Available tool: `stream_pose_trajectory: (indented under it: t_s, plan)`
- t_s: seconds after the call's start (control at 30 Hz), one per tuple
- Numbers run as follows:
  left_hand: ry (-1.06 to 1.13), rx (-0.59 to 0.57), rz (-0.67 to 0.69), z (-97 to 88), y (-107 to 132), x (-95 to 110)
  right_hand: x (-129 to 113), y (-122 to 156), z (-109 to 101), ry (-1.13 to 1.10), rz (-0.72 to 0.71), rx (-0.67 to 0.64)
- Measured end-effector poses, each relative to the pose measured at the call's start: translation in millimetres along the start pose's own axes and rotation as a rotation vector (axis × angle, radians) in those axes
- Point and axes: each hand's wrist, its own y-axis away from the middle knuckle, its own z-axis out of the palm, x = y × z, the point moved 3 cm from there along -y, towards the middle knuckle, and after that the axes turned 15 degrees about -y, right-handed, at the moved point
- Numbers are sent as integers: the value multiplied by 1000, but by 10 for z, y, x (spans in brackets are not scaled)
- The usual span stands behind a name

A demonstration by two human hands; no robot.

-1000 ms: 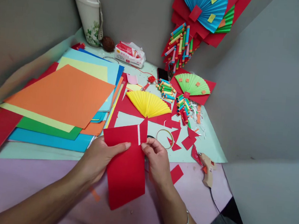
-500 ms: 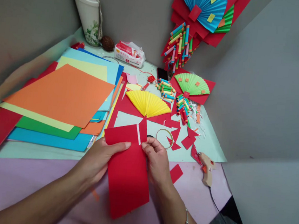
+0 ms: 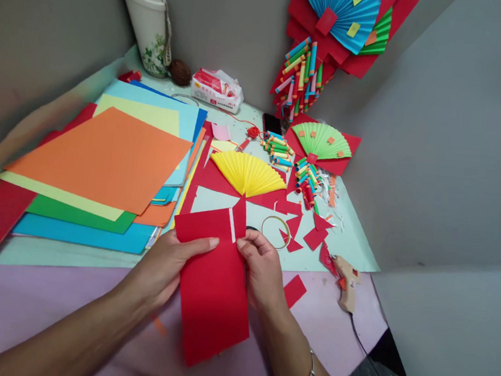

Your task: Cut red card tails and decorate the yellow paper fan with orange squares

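Observation:
A sheet of red paper [image 3: 214, 291] is held up in front of me, with a narrow white strip [image 3: 232, 226] near its upper right corner. My left hand [image 3: 165, 268] grips its left edge, thumb flat on the front. With fingertips pinched at the right edge, by the lower end of the white strip, my right hand [image 3: 263, 266] is closed on the same paper. Something dark shows partly behind the right fingers; I cannot tell what it is. Just beyond the sheet lies a pleated yellow paper fan [image 3: 248, 175]. A tape ring [image 3: 289, 233] lies right of the paper.
A stack of coloured paper [image 3: 103, 156] fills the left side. A glue gun [image 3: 347, 286] lies at right, its cord over the edge. Red scraps [image 3: 315, 238], small paper rolls [image 3: 278, 150] and a green fan [image 3: 321, 140] lie further back. A white cup [image 3: 146, 30] stands by the wall.
The red paper has shifted very slightly, its lower edge a little to the left. Both hands keep their hold.

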Motion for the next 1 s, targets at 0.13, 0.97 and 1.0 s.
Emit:
stream_pose_trajectory:
  t_s: [0.13, 0.97, 1.0]
  plan:
    - [-9, 10, 2, -11, 0, -13, -2, 4, 20, -36, 38, 4]
    - [-78, -17, 8, 14, 15, 4, -58, -2, 27, -65, 114, -20]
    - [-72, -21, 10, 13, 16, 4, -60, 0, 30, -72, 120, -30]
